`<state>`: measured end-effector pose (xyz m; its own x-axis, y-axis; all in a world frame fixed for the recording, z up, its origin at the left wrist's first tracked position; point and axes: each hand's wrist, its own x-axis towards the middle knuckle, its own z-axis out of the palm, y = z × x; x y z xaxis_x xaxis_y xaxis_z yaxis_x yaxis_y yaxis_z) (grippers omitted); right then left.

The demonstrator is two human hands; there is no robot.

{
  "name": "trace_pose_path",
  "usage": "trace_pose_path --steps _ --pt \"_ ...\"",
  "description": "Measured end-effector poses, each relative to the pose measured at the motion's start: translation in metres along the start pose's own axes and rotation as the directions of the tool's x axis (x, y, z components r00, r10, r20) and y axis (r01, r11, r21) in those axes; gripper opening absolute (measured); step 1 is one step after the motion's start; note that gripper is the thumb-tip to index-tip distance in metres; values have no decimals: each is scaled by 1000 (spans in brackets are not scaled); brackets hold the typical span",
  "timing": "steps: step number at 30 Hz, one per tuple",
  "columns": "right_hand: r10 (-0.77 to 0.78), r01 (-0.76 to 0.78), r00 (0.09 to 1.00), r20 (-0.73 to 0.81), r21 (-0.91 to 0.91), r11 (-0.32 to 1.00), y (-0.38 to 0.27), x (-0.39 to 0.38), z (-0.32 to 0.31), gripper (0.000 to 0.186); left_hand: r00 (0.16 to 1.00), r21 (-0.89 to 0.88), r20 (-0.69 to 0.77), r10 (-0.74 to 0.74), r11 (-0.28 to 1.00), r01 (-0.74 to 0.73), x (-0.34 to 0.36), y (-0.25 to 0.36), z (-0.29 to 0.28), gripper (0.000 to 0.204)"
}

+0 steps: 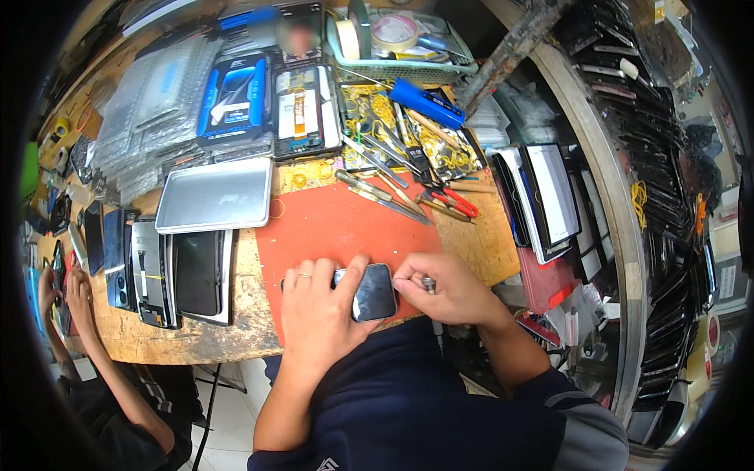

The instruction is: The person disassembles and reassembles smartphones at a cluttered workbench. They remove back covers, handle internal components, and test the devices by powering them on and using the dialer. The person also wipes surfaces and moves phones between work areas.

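Note:
My left hand (318, 302) lies over a dark smartphone (373, 292) on the orange-red mat (314, 228), its fingers curled over the phone's left part, with a ring on one finger. Just right of the phone, my right hand (432, 286) is closed round a slim metal tool (428, 284), its fingertips at the phone's edge; the tool's tip is hard to make out. Beyond both hands lie tweezers, small tools and red-handled pliers (459, 202).
A metal tray (214, 179), stacked screens (200, 271), bubble-wrap packs (149, 94), a green basket (404, 67) and a blue-handled tool (424, 100) surround the mat. Device piles (534, 204) stand right. A co-worker's hands (75, 294) are at far left.

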<state>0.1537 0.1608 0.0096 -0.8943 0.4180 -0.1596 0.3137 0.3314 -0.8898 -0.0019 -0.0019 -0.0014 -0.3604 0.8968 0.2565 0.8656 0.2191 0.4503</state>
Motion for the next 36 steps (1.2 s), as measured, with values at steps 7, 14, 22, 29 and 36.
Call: trace_pose_path --steps 7,14,22,29,36 --pt "157 -154 975 -159 31 988 -30 23 -27 3 1000 -55 -16 -20 998 19 -2 -4 0 78" --pt "-468 479 877 110 -286 830 -90 153 32 27 999 -54 -32 41 998 -43 -7 -10 1 73" --pt "-291 406 912 290 -532 743 -144 195 69 33 996 -69 -64 67 995 -71 -13 -15 7 79" --pt "-303 505 863 405 -704 498 -132 177 88 21 997 -121 8 80 990 -79 -18 -16 17 86" --pt "-489 646 759 430 -591 483 -150 158 94 13 966 -190 -232 117 968 -163 -18 -19 34 82"
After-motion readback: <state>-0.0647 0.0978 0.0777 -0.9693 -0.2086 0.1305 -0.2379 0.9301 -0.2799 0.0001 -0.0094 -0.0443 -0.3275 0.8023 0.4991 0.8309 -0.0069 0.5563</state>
